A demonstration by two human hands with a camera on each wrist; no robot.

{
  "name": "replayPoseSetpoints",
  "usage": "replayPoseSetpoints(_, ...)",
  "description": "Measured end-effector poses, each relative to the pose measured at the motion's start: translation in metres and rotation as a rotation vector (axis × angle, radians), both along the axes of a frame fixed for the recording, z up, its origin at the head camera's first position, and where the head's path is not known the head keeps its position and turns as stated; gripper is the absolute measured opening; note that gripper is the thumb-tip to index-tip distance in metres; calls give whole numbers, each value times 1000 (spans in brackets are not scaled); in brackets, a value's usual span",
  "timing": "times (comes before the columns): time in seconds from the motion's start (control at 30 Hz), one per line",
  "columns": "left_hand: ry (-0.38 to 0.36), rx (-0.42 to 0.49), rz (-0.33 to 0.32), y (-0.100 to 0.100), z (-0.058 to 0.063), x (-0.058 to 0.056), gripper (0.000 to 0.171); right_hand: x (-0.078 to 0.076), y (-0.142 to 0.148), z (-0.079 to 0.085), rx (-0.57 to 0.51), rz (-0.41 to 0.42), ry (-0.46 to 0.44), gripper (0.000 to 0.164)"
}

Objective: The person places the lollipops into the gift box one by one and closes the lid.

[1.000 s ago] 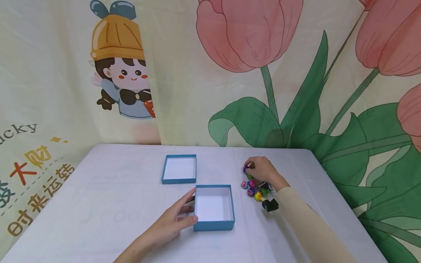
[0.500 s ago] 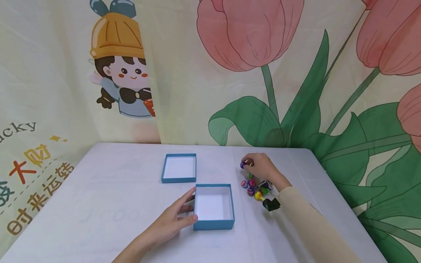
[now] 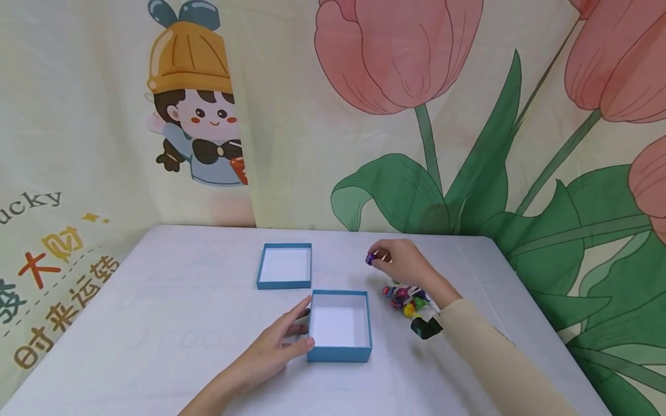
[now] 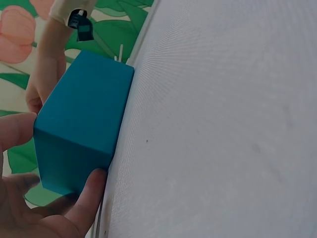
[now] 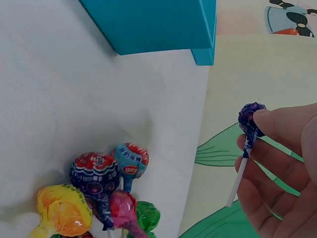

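Observation:
In the head view my left hand [image 3: 276,349] holds the left side of a blue open-topped box [image 3: 340,355] with a white inside. Its thumb and fingers span the box's side in the left wrist view. My right hand [image 3: 408,263], raised over the table right of the box, pinches a lollipop [image 5: 250,124] in a dark purple-blue wrapper by its candy end, white stick hanging down. Beneath that wrist several wrapped lollipops lie in a pile, among them a yellow one [image 5: 64,210], a light blue one [image 5: 132,158] and a pink one [image 5: 123,208].
Behind the box, slightly left, lies a shallow blue lid [image 3: 284,285], white side up. A white cloth [image 3: 156,323] covers the table. A printed curtain [image 3: 291,115] with tulips and a cartoon figure hangs behind the table's far edge.
My right hand has lifted the lollipop from beside the pile and carried it leftward, toward the box. The left hand and the box have stayed in place.

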State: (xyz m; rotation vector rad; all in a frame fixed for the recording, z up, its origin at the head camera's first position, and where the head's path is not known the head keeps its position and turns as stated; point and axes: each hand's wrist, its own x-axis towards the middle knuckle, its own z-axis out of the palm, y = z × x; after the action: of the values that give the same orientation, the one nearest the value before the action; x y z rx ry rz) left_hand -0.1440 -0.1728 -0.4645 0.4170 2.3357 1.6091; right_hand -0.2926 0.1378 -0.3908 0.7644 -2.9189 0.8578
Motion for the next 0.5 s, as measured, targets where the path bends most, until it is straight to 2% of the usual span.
replayPoseSetpoints(0.27, 10, -36, 16, 2, 1, 0, 78, 13, -12, 8, -14, 65, 55, 17)
replayPoseSetpoints(0.5, -17, -74, 50, 4, 3, 0, 78, 32, -33, 17, -21, 127, 52, 19)
